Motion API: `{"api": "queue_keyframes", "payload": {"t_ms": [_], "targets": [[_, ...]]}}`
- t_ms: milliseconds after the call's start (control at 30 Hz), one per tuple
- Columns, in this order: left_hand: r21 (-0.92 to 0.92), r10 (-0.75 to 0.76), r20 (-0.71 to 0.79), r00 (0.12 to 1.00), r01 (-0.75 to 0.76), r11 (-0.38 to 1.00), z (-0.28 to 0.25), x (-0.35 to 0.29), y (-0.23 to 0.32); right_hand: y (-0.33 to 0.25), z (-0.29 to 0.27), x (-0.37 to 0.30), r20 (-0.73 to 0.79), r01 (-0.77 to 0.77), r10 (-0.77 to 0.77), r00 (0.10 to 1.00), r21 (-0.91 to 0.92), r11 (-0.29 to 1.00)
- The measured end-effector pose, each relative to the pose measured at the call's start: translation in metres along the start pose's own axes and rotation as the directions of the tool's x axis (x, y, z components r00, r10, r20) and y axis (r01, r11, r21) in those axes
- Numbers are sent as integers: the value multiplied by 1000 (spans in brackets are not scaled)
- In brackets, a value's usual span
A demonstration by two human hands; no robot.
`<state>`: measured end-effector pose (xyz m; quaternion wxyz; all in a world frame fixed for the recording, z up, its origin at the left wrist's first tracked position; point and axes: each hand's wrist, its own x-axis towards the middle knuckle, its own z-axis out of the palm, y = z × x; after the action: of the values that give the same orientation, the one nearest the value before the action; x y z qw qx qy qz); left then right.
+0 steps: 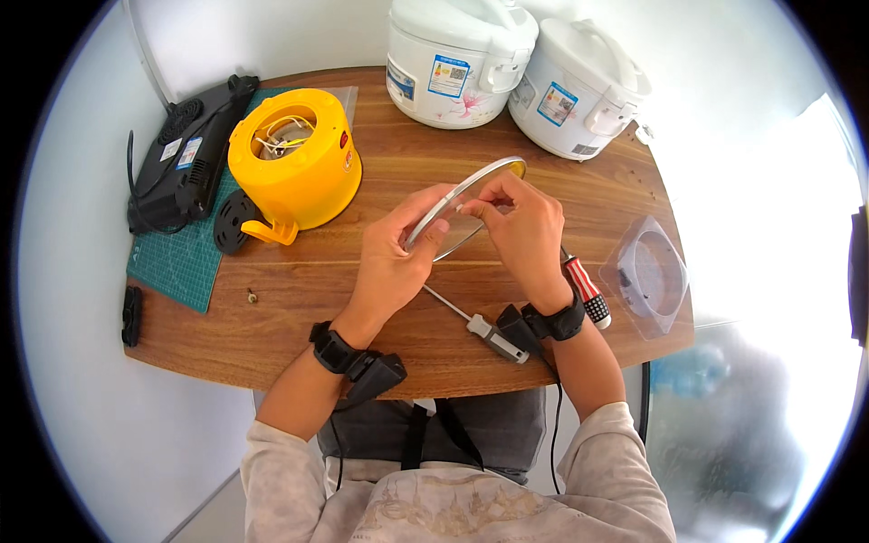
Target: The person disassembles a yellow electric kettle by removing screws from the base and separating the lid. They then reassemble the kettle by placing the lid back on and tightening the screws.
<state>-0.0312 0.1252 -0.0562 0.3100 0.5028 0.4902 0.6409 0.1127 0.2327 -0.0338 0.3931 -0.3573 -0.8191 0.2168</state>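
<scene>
Glass lid (448,199): 1, I'm holding it over the table (294,294)
Left hand (396,246): gripping its rim
Right hand (528,233): curling at it, can't tell if I'm pinching anything
Screwdrivers (498,339): 2, lying nearby
Rice cookers (462,77): 2, sitting behind

Brown wood-grain table (299,317); white wall (262,41) behind, pale side wall (86,190) at left; bright glare (815,181) at right

Pale mottled shirt (534,525) with brownish print (453,511), 2 black wristbands (334,349) with boxy black modules (376,378) and black cables (558,398)
</scene>
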Motion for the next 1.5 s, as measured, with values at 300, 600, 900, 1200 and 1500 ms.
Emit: {"api": "queue_keyframes", "payload": {"t_ms": [300,600,900,1200,1500], "targets": [[50,7,-38,999,-5,999,4,-3,11,0,1,2,76,-232,220,973,266,936],[-237,-128,-107,986,100,966,-6,7,2,-8,0,3,26,-39,39,999,12,999],[-530,-378,-190,906,229,816,-18,16,3,-12,-32,12,-300,46,4,954,162,986],[-518,-301,-53,952,232,824,-19,13,-4,-38,-70,-9,335,-265,192,922,189,945],[-578,-370,161,915,391,716,-27,9,3,-43,-105,-36,204,-328,277,939,289,899]]}}
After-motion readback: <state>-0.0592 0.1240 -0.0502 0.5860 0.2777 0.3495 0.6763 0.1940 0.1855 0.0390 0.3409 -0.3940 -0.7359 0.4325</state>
